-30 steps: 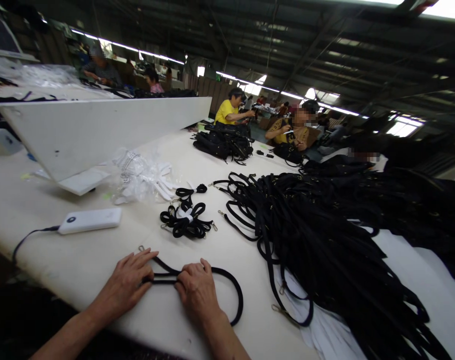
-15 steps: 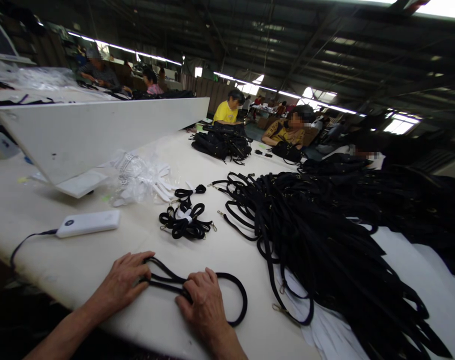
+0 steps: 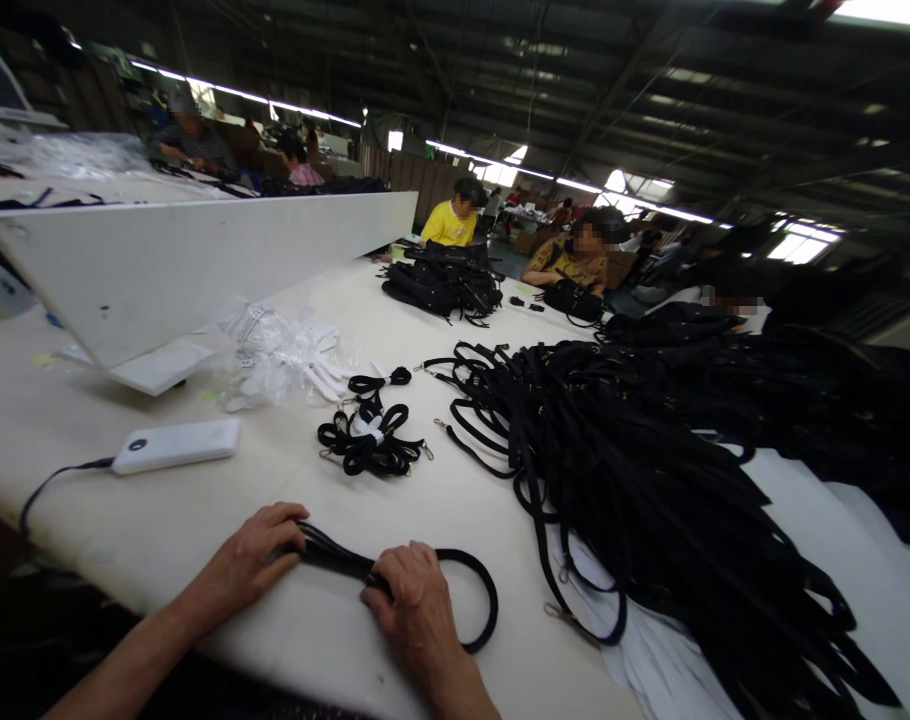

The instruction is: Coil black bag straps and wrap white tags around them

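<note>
A black strap (image 3: 340,552) lies folded between my hands just above the near part of the white table (image 3: 275,640). My left hand (image 3: 264,550) is closed round its left end. My right hand (image 3: 414,600) grips it further right, fingers wrapped over the folded lengths. Beyond that hand one loop of the strap curves out to the right and back toward my wrist. The strap's ends are hidden. Farther up the table sit several bundled black straps (image 3: 369,440) with white bands round them and metal clips.
A big heap of black straps (image 3: 605,450) with clips covers the right side. To the left lie a white power bank (image 3: 177,446) with a cable, a clear plastic bag (image 3: 282,350) of white strips, and a white board (image 3: 200,270). Several people sit beyond, near black bags (image 3: 444,282).
The strap's lengths between my hands have drawn together into a tighter bunch. My left hand has closed more firmly round its end. My right hand has shifted slightly right.
</note>
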`<state>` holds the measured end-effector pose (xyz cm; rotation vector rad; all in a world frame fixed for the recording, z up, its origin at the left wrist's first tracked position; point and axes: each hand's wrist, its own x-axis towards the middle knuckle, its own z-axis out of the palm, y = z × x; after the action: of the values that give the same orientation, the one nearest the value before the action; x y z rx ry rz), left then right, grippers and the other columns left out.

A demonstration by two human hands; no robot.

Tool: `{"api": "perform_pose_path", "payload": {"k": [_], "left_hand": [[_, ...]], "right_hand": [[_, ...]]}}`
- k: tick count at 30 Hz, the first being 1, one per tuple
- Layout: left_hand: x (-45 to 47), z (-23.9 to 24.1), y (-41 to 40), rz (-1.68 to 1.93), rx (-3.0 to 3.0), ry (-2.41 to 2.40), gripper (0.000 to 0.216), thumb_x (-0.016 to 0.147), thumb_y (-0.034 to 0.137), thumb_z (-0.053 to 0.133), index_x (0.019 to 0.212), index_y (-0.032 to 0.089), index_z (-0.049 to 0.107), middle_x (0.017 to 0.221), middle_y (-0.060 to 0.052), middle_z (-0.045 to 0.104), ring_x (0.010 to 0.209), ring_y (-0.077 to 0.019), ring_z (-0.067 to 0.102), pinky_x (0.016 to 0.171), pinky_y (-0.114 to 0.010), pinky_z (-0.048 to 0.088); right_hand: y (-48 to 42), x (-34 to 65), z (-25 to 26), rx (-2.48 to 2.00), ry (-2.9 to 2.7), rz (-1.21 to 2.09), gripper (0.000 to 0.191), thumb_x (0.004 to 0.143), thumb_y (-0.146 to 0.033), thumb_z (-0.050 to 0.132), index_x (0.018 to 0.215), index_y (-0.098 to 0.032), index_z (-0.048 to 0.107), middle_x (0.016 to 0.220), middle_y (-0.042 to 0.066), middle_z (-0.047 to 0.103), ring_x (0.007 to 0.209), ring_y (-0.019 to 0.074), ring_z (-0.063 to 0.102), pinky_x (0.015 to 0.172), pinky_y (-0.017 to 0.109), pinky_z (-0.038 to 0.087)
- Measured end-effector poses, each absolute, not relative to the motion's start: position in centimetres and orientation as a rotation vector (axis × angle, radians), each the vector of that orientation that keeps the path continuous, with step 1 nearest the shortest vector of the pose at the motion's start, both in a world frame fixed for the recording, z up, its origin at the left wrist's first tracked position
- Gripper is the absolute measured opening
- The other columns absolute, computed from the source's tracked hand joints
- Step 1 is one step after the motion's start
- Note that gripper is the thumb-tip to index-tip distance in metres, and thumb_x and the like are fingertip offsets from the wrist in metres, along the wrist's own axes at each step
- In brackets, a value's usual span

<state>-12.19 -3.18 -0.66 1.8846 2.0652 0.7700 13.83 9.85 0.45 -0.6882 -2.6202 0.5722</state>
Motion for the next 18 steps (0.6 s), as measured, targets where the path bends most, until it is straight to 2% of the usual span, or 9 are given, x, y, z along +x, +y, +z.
{"api": "perform_pose_path", "payload": {"k": [6, 12, 14, 16, 18], "left_hand": [[-12.0, -0.4, -3.4, 0.801, 1.836, 2.053, 0.01, 0.088, 0.024, 0.055, 0.091, 0.027, 0.064, 0.122, -0.003, 0.062, 0.116, -0.0211, 0.061, 0.1, -0.033, 0.051], [-11.9, -0.5, -3.8, 0.823, 1.881, 2.061, 0.012, 0.089, 0.026, 0.054, 0.092, 0.027, 0.065, 0.131, -0.002, 0.061, 0.12, -0.0205, 0.061, 0.102, -0.031, 0.051], [-11.9, -0.5, -3.8, 0.807, 1.886, 2.062, 0.013, 0.09, 0.025, 0.052, 0.093, 0.027, 0.064, 0.131, -0.002, 0.061, 0.12, -0.0201, 0.061, 0.102, -0.031, 0.052], [-12.1, -0.3, -3.8, 0.79, 1.873, 2.06, 0.014, 0.091, 0.023, 0.05, 0.097, 0.026, 0.062, 0.131, -0.003, 0.061, 0.121, -0.02, 0.06, 0.101, -0.032, 0.051], [-12.4, -0.1, -3.9, 0.78, 1.852, 2.08, 0.019, 0.09, 0.024, 0.053, 0.107, 0.026, 0.06, 0.132, -0.005, 0.061, 0.123, -0.0216, 0.059, 0.103, -0.035, 0.051]], "right_hand": [[10.0, 14.2, 0.7, -0.696, -2.582, 0.6, 0.024, 0.074, -0.019, 0.077, 0.084, -0.022, 0.056, 0.082, -0.002, 0.062, 0.08, 0.0177, 0.053, 0.092, 0.037, 0.035], [10.0, 14.9, 0.8, -0.708, -2.563, 0.606, 0.021, 0.077, -0.015, 0.074, 0.088, -0.023, 0.058, 0.082, -0.002, 0.064, 0.081, 0.0167, 0.055, 0.097, 0.037, 0.035], [10.0, 15.1, 0.8, -0.697, -2.565, 0.598, 0.022, 0.079, -0.013, 0.072, 0.095, -0.023, 0.06, 0.085, -0.002, 0.066, 0.083, 0.017, 0.056, 0.095, 0.035, 0.036], [10.0, 15.2, 0.7, -0.681, -2.56, 0.588, 0.032, 0.079, -0.012, 0.072, 0.107, -0.023, 0.06, 0.092, 0.0, 0.068, 0.088, 0.0181, 0.057, 0.095, 0.035, 0.037], [10.1, 15.2, 0.7, -0.674, -2.567, 0.586, 0.033, 0.081, -0.015, 0.072, 0.111, -0.024, 0.06, 0.093, 0.0, 0.069, 0.088, 0.0183, 0.058, 0.093, 0.034, 0.038]]}}
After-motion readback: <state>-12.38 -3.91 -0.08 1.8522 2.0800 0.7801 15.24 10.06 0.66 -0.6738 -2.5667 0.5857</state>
